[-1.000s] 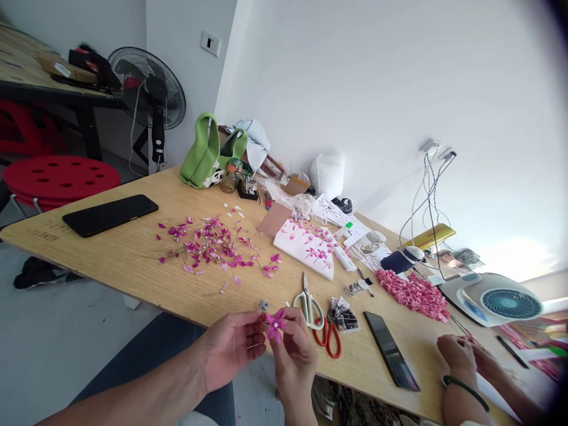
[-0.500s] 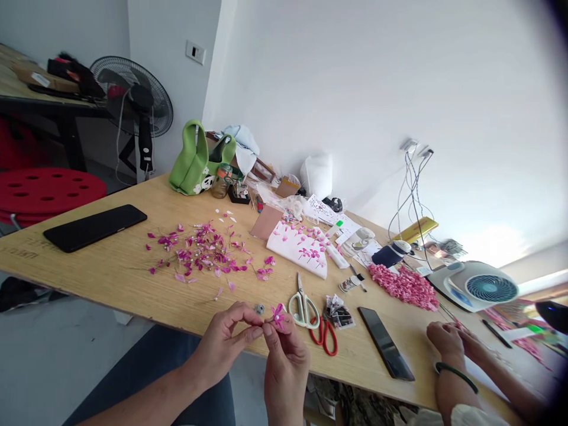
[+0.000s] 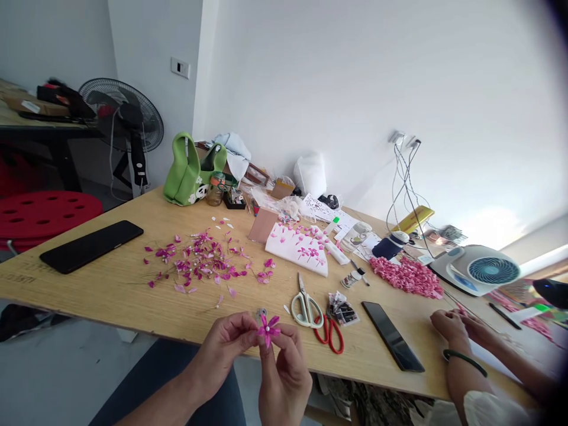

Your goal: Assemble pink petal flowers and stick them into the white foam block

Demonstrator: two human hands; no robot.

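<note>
Wooden table [image 3: 128,302], scattered petals [image 3: 203,258], scissors [image 3: 304,299], held flower [image 3: 268,329]

Near edge: left hand [image 3: 226,349] and right hand [image 3: 286,378] meet at the table [image 3: 146,307], a flower [image 3: 268,329] between them.
Left end: a flat device [image 3: 92,245], left of strewn petals [image 3: 199,255].
Middle: a sheet [image 3: 296,249] right of the petals (the hands sit nearer).
Right: two pairs of scissors [image 3: 303,295], then a phone [image 3: 393,337], then a co-worker's hands [image 3: 450,326].
Rear: a bag [image 3: 181,180], a jar [image 3: 216,189] at its right.
Far right: a desk fan [image 3: 465,271]; items past it blur too much to place.
</note>
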